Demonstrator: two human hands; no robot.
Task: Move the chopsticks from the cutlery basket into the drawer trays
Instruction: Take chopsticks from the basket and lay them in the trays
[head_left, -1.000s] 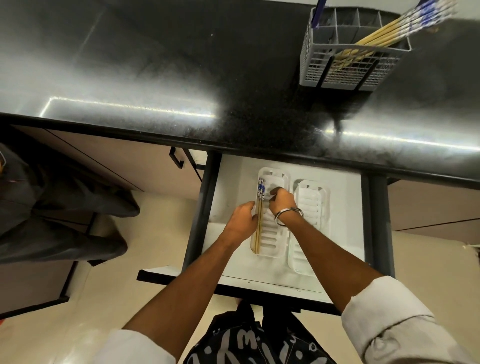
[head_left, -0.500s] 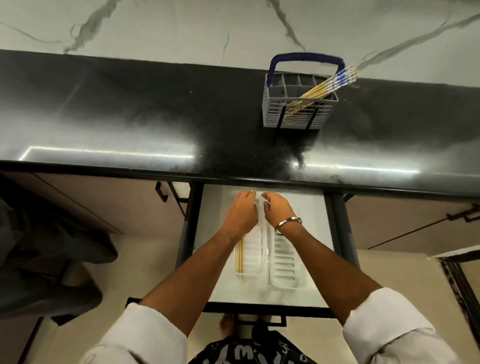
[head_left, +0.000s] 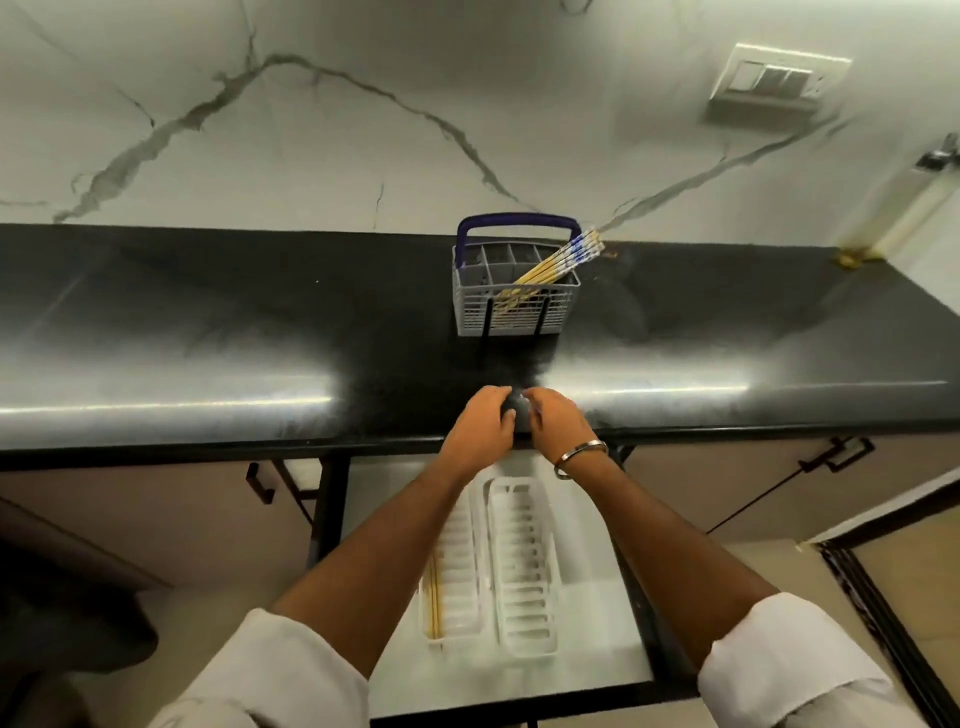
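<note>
A grey cutlery basket (head_left: 514, 312) with a blue handle stands on the black counter and holds several yellow chopsticks (head_left: 556, 262) with blue-patterned tops, leaning right. Below, the open drawer (head_left: 597, 623) holds two white slotted trays. A pair of chopsticks (head_left: 432, 597) lies along the left edge of the left tray (head_left: 460, 577); the right tray (head_left: 524, 571) has nothing in it. My left hand (head_left: 480, 428) and my right hand (head_left: 556, 426) hover side by side over the counter's front edge, fingers loosely curled, holding nothing. My left forearm hides the far end of the left tray.
The black counter (head_left: 234, 338) runs the full width under a white marble wall. A switch plate (head_left: 774, 83) sits on the wall at upper right. Closed cabinet doors with dark handles (head_left: 260, 483) flank the drawer. A dark frame edge (head_left: 883, 613) stands at lower right.
Both hands have left the pair of chopsticks in the left tray and risen out of the drawer to the counter's edge. The view has tilted up toward the wall.
</note>
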